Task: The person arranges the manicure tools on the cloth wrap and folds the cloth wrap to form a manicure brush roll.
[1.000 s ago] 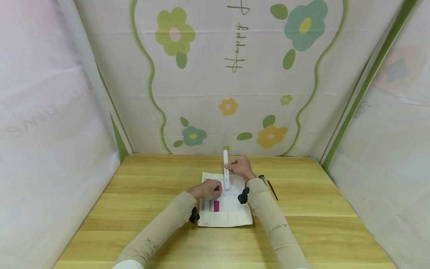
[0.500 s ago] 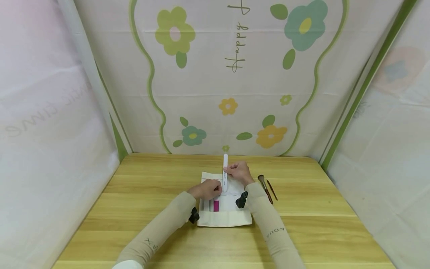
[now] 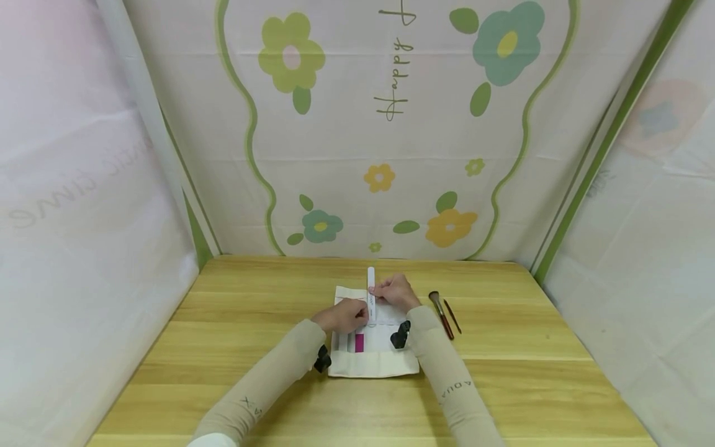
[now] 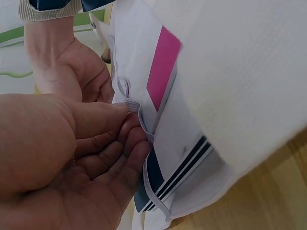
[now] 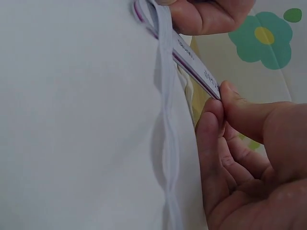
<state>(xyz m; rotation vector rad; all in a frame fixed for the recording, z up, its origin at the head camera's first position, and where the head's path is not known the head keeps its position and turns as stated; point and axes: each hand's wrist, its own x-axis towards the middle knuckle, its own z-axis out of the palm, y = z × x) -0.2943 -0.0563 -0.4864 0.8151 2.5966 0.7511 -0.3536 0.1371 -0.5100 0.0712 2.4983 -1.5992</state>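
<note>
A white nail file (image 3: pixel 371 280) with printing on it stands upright in the head view, over an open cream cloth pouch (image 3: pixel 374 365). My right hand (image 3: pixel 395 292) pinches it between thumb and fingertips. In the right wrist view the file's (image 5: pixel 189 60) lower end passes behind the pouch's pale elastic band (image 5: pixel 165 110). My left hand (image 3: pixel 343 315) pinches that elastic strip (image 4: pixel 133 104) between thumb and fingers, lifting it from the cloth. Striped dark-and-white flat pieces (image 4: pixel 184 167) and a piece with a magenta block (image 4: pixel 164 67) sit in the pouch beside the left hand.
To the right of the pouch, a brush with a dark red handle (image 3: pixel 442 315) and a thin dark stick-like tool (image 3: pixel 453 316) lie on the wooden table (image 3: pixel 536 385). Flower-printed cloth walls (image 3: pixel 335 124) enclose the table at the back and sides.
My right hand has come down and slightly left, bringing the nail file's lower end to the elastic by my left hand. My left hand stays in place. The brush is fully uncovered.
</note>
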